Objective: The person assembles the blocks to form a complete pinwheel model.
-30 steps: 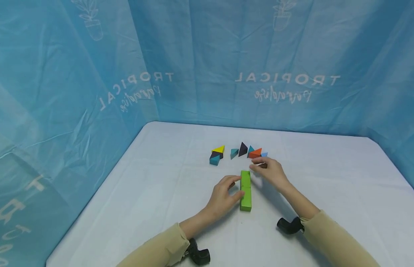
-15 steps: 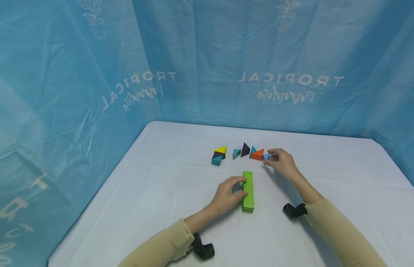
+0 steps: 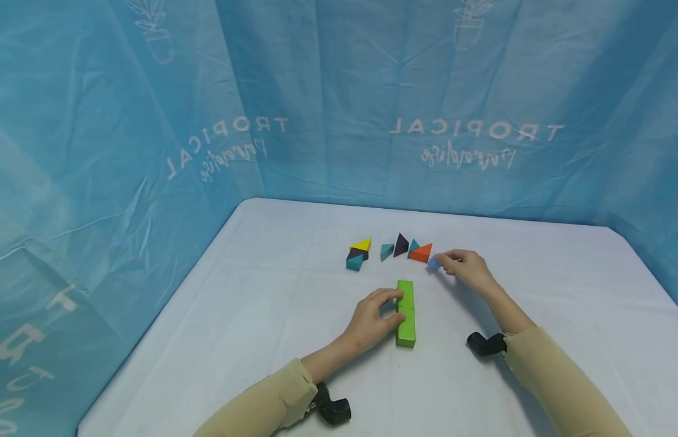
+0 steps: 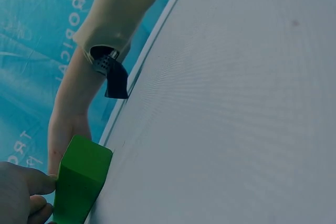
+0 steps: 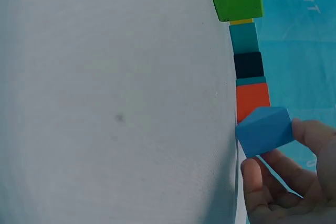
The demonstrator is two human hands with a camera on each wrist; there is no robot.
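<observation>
Two green blocks (image 3: 406, 325) lie end to end in a line on the white table. My left hand (image 3: 367, 321) rests against their left side, thumb at the near block and fingertips at the far one. In the left wrist view, its fingers touch the side of a green block (image 4: 81, 177). My right hand (image 3: 467, 267) pinches a light blue triangular block (image 5: 266, 131) between thumb and fingers, beside the orange triangular block (image 3: 421, 253). The light blue block is tilted, and in the head view the fingers partly cover it.
Behind the green blocks stand a dark triangular block (image 3: 401, 245) and small teal ones (image 3: 386, 251). To their left, a yellow triangle (image 3: 362, 244), a dark piece and a teal block (image 3: 354, 263) sit together. A blue printed curtain (image 3: 339, 109) hangs behind the table.
My right hand has moved right from near the green blocks to the light blue block, then taken hold of it and tilted it slightly. My left hand stays at the green blocks.
</observation>
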